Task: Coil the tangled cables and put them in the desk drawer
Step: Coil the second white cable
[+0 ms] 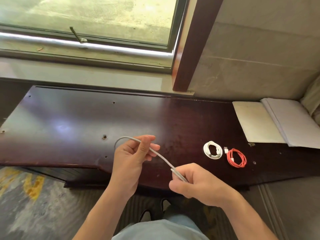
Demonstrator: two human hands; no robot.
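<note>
Coiling is under way on the grey cable: the left hand pinches its looped end between thumb and fingers, while the right hand, at five o'clock from it, is closed around the doubled strands. At three o'clock on the tabletop lie a white coil and red coil, finished. Next, I'd say: wrap another loop. No drawer visible.

No legible text anywhere
</note>
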